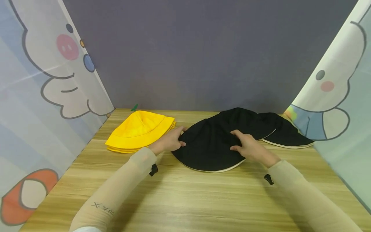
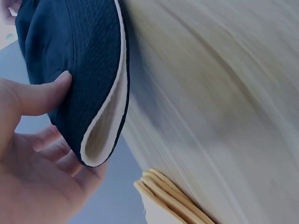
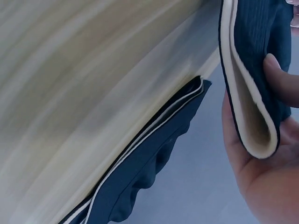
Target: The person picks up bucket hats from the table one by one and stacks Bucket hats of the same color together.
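A folded black hat with a cream-edged brim lies in front of the person, held from both sides. The left hand grips its left edge; in the left wrist view the thumb of that hand presses the dark cloth and the fingers are behind it. At its right edge is the right hand, and in the right wrist view this hand pinches the folded brim between thumb and fingers.
Stacked yellow hats with a green leaf-like tip lie at the left. More black hats overlap at the back right. A grey panel stands behind the wooden table, with printed cloths at both sides.
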Available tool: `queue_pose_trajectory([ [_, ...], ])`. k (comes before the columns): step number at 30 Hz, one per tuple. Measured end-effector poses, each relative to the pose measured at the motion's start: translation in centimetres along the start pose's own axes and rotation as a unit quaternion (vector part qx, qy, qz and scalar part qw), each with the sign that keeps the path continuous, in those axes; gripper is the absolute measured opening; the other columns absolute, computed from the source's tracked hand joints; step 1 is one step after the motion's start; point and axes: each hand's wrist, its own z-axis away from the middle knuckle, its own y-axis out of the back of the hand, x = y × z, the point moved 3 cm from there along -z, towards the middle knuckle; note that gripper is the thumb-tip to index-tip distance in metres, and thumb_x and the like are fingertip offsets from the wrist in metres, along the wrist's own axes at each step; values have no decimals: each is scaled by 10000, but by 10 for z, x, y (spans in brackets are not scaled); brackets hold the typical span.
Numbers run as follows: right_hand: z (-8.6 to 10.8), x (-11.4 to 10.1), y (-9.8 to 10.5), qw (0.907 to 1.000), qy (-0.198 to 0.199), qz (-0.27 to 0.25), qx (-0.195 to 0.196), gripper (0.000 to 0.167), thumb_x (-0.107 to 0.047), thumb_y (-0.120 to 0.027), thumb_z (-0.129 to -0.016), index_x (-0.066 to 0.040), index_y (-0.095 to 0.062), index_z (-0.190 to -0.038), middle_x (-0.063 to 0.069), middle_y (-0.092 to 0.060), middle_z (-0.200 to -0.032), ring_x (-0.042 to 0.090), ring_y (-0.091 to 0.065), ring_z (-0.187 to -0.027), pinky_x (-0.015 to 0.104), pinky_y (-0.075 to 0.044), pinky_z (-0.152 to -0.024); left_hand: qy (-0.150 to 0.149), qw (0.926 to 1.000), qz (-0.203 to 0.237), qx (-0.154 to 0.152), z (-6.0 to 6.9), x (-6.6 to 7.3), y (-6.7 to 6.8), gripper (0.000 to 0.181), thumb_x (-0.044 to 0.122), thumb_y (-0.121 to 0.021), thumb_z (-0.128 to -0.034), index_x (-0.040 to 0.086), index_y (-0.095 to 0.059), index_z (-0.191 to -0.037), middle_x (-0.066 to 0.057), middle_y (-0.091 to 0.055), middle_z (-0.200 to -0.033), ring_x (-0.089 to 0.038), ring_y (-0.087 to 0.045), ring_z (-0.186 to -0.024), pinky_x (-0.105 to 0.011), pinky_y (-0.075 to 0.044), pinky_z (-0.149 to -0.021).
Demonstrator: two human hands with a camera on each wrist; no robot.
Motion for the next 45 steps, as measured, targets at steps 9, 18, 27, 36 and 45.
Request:
queue_pose_trajectory([
  [9, 0, -12, -12, 9989, -5, 46, -459, 617, -141, -765, -919, 67, -476, -1422, 307, -572, -1362, 475, -565, -1235, 581, -471, -991, -110, 9986, -408, -332, 18, -5, 5, 551, 111, -735, -944, 29, -459, -1414, -100, -629, -1090, -231, -603, -950, -374, -516, -866],
  [18, 5, -18, -25, 9963, 16, 112, -853, 629, -191, -781, -909, 67, -502, -1410, 217, -632, -1288, 380, -627, -1154, 523, -493, -973, 106, 9940, -669, -853, 31, -5, -1, 628, 121, -764, -922, 37, -421, -1442, -80, -598, -1035, -224, -577, -922, -393, -500, -887],
  [27, 9, -32, -30, 9950, 17, 650, -763, 514, -202, -809, -884, 25, -603, -1296, 122, -680, -1168, 309, -669, -1036, 478, -535, -889, 258, 9901, -1223, -641, 44, 3, -11, 589, 138, -757, -924, 107, -441, -1420, -144, -559, -1309, -235, -600, -995, -379, -512, -890],
  [36, 18, -55, -36, 9737, 107, 2268, -202, 595, -229, -852, -837, 85, -607, -1280, 157, -601, -1075, 347, -606, -984, 451, -562, -734, -21, 9672, -2523, -276, 53, 24, -26, 685, 370, -789, -899, 89, -490, -1448, -157, -512, -1338, -333, -532, -1200, -447, -487, -976],
  [45, 22, -70, -46, 9750, -120, 2116, -668, 700, -332, -819, -871, 64, -562, -1388, 236, -555, -1269, 383, -576, -1097, 458, -559, -755, 262, 9561, -2819, -755, 57, 34, -39, 977, 695, -729, -803, 163, -418, -1561, -143, -351, -1599, -366, -345, -1451, -558, -384, -1099],
])
